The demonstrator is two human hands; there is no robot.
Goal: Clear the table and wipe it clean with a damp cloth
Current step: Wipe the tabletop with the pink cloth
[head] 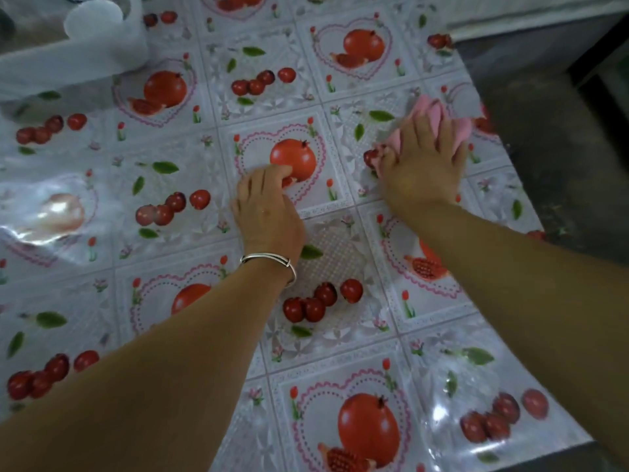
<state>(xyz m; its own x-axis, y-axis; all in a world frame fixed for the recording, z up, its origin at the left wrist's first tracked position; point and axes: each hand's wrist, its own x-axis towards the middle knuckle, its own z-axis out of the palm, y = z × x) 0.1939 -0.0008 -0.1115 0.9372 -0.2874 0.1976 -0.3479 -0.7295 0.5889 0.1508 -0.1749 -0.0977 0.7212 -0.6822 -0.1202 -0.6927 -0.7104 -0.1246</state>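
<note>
glossy fruit-print tablecloth [340,233] fills the frame — dark floor [544,131] at right. right hand [422,165] clutches the pink cloth [430,114] upper right; left hand [269,209] rests slack, holding nothing, at centre.

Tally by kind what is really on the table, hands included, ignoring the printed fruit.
Hands: 2, left hand and right hand
Pink cloth: 1
Bracelet: 1
White bag: 1
Total: 5
</note>
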